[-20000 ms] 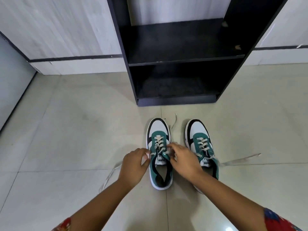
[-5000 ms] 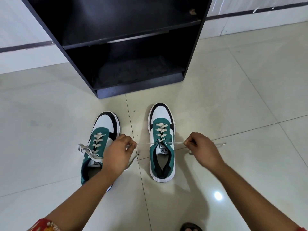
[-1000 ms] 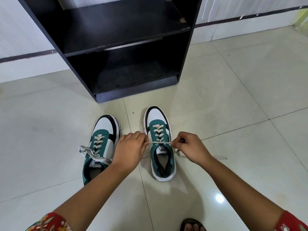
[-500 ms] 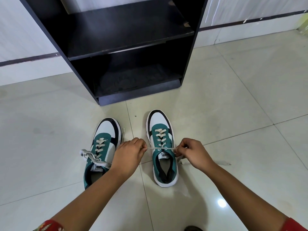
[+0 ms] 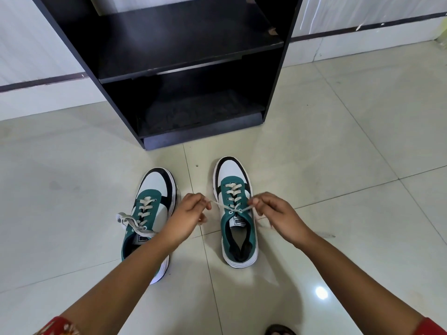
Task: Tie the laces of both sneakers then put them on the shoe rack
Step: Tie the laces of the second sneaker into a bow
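Two green, white and black sneakers stand side by side on the tiled floor, toes toward the rack. The left sneaker (image 5: 150, 213) carries a tied bow that hangs off its left side; my forearm hides its heel. The right sneaker (image 5: 235, 211) has its cream lace (image 5: 219, 205) crossed at the top eyelets and pulled out to both sides. My left hand (image 5: 187, 217) pinches the left lace end, and my right hand (image 5: 274, 212) pinches the right end. Both hands hover just beside that shoe's tongue.
A black shoe rack (image 5: 183, 68) with two bare shelves stands just beyond the sneakers, against a pale wall. Glossy cream floor tiles (image 5: 338, 153) spread to both sides. A foot in a sandal (image 5: 279, 331) shows at the bottom edge.
Both hands have lifted slightly and the lace ends now rise in a shallow V from the right sneaker's top eyelets. The sneakers have not moved; the camera shifted a little.
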{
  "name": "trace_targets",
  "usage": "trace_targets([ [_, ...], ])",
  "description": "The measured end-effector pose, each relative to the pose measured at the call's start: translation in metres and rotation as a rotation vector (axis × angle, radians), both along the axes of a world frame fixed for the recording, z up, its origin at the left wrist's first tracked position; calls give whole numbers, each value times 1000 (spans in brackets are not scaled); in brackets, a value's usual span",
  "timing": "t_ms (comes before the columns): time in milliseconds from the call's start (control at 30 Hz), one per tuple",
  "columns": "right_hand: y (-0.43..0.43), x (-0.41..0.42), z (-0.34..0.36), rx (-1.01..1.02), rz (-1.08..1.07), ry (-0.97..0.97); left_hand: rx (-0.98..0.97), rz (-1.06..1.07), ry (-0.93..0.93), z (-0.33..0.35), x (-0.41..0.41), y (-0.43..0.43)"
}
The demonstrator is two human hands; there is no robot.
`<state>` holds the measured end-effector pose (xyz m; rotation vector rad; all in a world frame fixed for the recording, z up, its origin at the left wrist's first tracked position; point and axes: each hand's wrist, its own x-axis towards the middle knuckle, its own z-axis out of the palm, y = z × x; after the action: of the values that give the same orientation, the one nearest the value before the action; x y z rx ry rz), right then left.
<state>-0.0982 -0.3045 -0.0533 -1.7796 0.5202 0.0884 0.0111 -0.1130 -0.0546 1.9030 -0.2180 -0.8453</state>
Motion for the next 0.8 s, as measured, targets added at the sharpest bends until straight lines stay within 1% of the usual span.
trace_targets([
  [100, 7, 10, 4, 253, -59, -70, -225, 83, 249, 15, -5, -10],
  [167, 12, 15, 1, 402, -89, -106, -334, 114, 342, 20, -6, -16],
  [200, 15, 17, 1, 446, -107, -112, -353, 111, 351, 20, -6, -19],
  [267, 20, 21, -1, 465, -131, -114, -302, 68, 268, 21, -6, -25],
  [333, 23, 22, -2, 427, -122, -112, -246, 34, 192, 20, -7, -29],
  [367, 24, 24, -2, 399, -112, -109, -245, 25, 186, 19, -7, -31],
  [500, 27, 26, 0, 377, -109, -124, -294, -16, 216, 17, -8, -36],
  [633, 29, 25, -1, 468, -146, -169, -328, -53, 244, 13, -6, -37],
  [733, 28, 24, -4, 474, -111, -188, -328, 20, 348, 8, -4, -38],
  [800, 28, 24, -3, 471, -75, -190, -315, 33, 380, 6, -2, -38],
])
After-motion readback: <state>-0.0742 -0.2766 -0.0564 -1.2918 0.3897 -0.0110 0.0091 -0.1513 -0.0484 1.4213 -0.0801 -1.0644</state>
